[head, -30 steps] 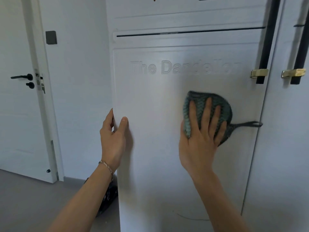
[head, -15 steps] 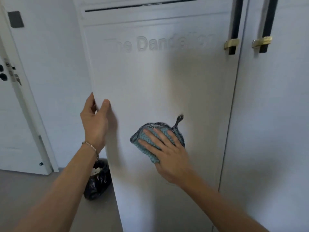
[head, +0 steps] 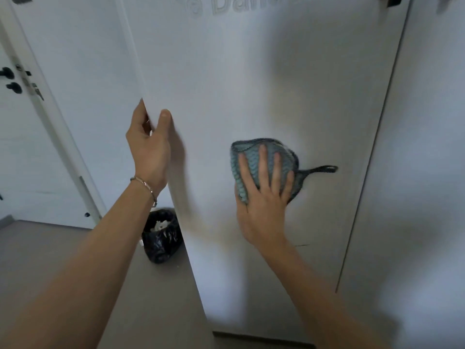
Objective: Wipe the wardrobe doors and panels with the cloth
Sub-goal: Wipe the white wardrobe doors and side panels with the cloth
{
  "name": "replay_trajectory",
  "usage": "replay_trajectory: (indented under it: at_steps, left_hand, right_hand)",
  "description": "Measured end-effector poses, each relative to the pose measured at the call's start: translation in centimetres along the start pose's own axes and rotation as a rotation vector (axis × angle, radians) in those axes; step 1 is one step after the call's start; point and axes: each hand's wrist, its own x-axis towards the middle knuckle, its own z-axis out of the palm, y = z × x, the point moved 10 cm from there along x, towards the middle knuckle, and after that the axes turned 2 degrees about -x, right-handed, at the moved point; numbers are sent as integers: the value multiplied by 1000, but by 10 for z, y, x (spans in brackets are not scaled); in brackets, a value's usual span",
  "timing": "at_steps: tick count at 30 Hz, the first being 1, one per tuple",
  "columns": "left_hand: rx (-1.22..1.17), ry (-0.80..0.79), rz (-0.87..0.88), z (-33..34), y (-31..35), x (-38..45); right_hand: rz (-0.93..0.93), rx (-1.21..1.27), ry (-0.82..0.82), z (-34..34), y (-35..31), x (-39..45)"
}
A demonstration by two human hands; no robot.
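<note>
A white wardrobe door (head: 251, 84) with raised lettering near its top fills the middle of the view. My right hand (head: 263, 197) presses a teal knitted cloth (head: 254, 157) flat against the door with straight, spread fingers. The cloth's dark loop (head: 324, 169) sticks out to the right. My left hand (head: 149, 144) holds the door's left edge, thumb on the front face and fingers behind the edge. A thin bracelet sits on that wrist.
A second white wardrobe door (head: 422, 172) stands to the right across a narrow gap. A black bin bag (head: 161, 238) sits on the grey floor behind the door's left edge. A white room door with black handles (head: 11, 80) is at far left.
The view has dropped lower on the door. My right hand slid the cloth down and left, then back right, fingers now pointing up. My left hand kept its hold on the door edge.
</note>
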Motion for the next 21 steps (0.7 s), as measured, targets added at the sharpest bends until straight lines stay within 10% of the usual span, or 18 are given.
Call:
replay_trajectory:
  at_steps: [10,21]
  left_hand:
    - [69,-4,-2,-2,4,-3]
    - [21,148,-130,-5,6,3]
  right_hand:
    - [-448,-92,-207,27,-52,-7]
    - [-215,2,45,-48,-42,98]
